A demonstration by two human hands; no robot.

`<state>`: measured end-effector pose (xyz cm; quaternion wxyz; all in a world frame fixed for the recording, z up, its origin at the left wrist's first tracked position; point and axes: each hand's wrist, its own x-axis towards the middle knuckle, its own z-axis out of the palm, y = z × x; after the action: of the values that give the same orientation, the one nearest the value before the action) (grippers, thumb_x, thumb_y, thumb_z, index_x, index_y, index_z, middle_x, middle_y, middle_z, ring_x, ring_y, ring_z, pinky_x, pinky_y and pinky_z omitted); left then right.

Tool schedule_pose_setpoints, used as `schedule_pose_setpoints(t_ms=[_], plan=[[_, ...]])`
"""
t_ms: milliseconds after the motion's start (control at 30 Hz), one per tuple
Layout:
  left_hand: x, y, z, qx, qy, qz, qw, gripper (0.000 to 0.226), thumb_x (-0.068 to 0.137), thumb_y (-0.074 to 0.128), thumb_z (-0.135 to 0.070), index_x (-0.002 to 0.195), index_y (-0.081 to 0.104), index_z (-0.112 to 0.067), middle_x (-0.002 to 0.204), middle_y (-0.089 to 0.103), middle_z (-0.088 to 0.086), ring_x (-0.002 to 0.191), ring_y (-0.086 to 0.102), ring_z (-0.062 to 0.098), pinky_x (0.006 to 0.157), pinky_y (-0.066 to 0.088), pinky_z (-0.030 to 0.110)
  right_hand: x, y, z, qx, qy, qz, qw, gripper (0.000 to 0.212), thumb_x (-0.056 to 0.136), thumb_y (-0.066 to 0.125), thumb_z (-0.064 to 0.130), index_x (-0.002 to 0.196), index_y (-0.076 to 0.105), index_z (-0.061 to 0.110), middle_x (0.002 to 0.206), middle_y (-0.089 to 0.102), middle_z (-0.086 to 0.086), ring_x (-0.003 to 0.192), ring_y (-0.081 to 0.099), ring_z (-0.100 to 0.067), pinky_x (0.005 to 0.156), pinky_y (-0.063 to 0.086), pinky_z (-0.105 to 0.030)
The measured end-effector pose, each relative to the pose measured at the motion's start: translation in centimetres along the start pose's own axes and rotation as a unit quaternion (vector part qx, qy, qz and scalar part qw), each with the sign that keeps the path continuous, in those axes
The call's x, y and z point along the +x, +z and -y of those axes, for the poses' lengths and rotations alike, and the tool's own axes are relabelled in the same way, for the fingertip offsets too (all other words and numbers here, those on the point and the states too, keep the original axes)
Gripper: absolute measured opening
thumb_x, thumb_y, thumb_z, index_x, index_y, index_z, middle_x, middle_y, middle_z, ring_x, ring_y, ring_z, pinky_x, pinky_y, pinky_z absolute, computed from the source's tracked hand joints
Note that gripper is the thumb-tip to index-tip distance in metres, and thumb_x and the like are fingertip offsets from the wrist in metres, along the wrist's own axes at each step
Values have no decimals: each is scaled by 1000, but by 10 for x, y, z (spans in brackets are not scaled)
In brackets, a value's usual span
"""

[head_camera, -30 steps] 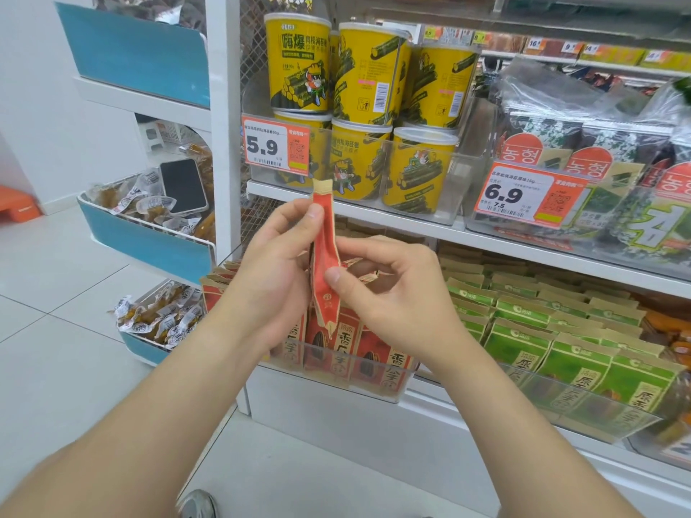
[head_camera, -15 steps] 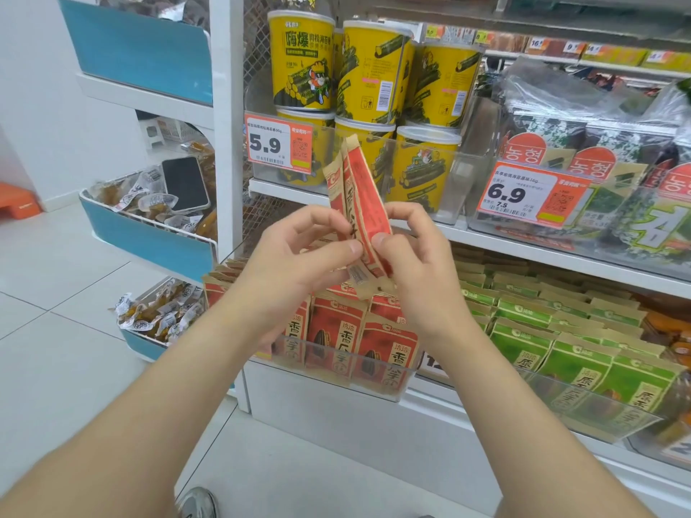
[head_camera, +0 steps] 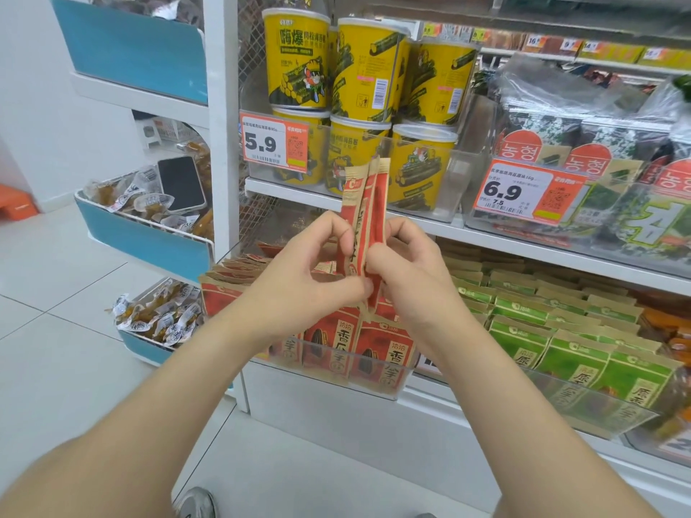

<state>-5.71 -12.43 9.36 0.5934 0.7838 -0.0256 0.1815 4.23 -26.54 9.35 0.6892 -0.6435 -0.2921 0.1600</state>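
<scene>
Red packets (head_camera: 362, 214) now stand straighter between left hand (head_camera: 299, 282) and right hand (head_camera: 409, 282).

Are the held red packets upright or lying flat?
Upright: the red packets stand on end, pinched between the left hand and right hand.

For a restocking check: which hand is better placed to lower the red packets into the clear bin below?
Probably the right hand: it wraps the red packets low down, straight above the clear bin; the left hand only pinches their edge.

Price tag (head_camera: 275, 144) reads 5.9; second tag (head_camera: 529, 191) 6.9 (7.5 beneath).
</scene>
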Motion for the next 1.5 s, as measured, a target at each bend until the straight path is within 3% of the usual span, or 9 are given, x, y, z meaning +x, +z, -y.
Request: schedule_pose_setpoints(t_ms=[100, 167, 233, 333, 467, 700, 967, 1200, 1500], plan=[[-1, 2, 0, 21, -8, -10, 1000, 34, 94, 77, -4, 109, 46, -6, 114, 73, 5, 109, 71, 30, 96, 61, 55, 2, 1, -1, 4, 1, -21, 1000, 31, 86, 73, 16, 108, 58, 2, 94, 76, -16, 76, 60, -23, 66, 49, -42], [1, 2, -1, -5, -16, -42, 999, 30, 97, 74, -5, 113, 49, -6, 119, 74, 1, 98, 76, 28, 93, 63, 49, 1, -1, 1, -2, 0, -27, 1000, 20, 95, 74, 13, 110, 63, 6, 87, 78, -3, 73, 66, -18, 70, 57, -41], [3, -1, -1, -37, -25, -86, 995, 23, 99, 73, -9, 115, 58, -14, 122, 75, -3, 91, 78, 29, 92, 63, 52, 0, -2, 3, -11, -6, -27, 1000, 22, 98, 77, 17, 114, 65, 8, 92, 81, 0, 82, 77, -19, 81, 65, -40], [3, -4, -1, -51, -33, -116, 991, 21, 99, 75, -15, 114, 68, -27, 124, 77, -7, 103, 75, 44, 95, 59, 66, -2, -5, 7, -17, -12, -20, 1000, 29, 97, 79, 22, 117, 64, 8, 103, 83, -3, 98, 80, -26, 91, 66, -49], [2, -7, -2, -58, -32, -114, 991, 15, 98, 77, -16, 108, 67, -20, 120, 80, 1, 110, 72, 47, 97, 58, 68, -2, -10, 7, -12, -17, -3, 1000, 32, 97, 79, 21, 118, 63, 2, 110, 81, -8, 102, 79, -28, 94, 64, -54], [2, -11, 0, -100, -27, -104, 989, 28, 89, 75, -36, 93, 70, -9, 99, 79, 14, 98, 76, 27, 93, 63, 60, -3, -17, 4, -52, -13, 99, 994, 44, 91, 85, 15, 123, 56, 4, 124, 78, -4, 102, 79, -26, 98, 62, -56], [2, -10, 0, -89, 2, -99, 991, 32, 97, 71, -29, 92, 75, 2, 114, 82, 4, 131, 68, 24, 92, 65, 42, 0, -16, 1, -6, -15, 93, 996, 44, 92, 83, 29, 115, 62, -3, 114, 79, -12, 107, 77, -31, 95, 63, -56], [-4, -18, 1, -16, 26, -75, 997, 22, 99, 73, -21, 95, 81, -1, 117, 82, -6, 142, 55, 0, 120, 44, 52, 0, -15, -1, -8, -38, 95, 995, 28, 98, 75, 23, 103, 74, -5, 115, 79, -18, 114, 75, -37, 101, 61, -57], [-2, -27, 6, -28, 16, -72, 997, 14, 97, 73, -4, 87, 82, -10, 118, 81, -3, 144, 53, 2, 121, 39, 60, 2, -11, -3, -37, -71, 84, 993, 17, 105, 67, 12, 93, 78, 11, 111, 80, -14, 108, 77, -35, 99, 62, -55]])
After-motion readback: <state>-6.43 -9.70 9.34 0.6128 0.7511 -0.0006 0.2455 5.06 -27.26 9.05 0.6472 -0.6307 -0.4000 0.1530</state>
